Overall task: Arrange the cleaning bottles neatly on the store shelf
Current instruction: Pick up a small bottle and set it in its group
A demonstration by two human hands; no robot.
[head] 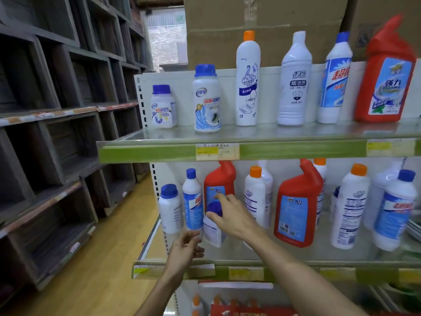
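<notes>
My right hand (232, 216) grips the blue cap of a small white bottle (213, 231) at the left of the middle shelf (296, 264). My left hand (185, 248) hovers just below and left of it, fingers apart, near the base of a tall blue-capped bottle (193, 201). A squat white blue-capped bottle (170, 208) stands leftmost. Behind my right hand stands a red bottle (219, 181). Further right on this shelf are an orange-capped white bottle (255, 195), another red bottle (297, 206) and several white bottles. The top shelf (250, 151) holds a spaced row of several bottles.
Cardboard boxes (262, 23) sit above the top shelf. Dark wooden cubby shelves (57, 133) line the left side of the aisle, with wooden floor (109, 258) between. A lower shelf holds orange-capped bottles (197, 304) and a red package (250, 311).
</notes>
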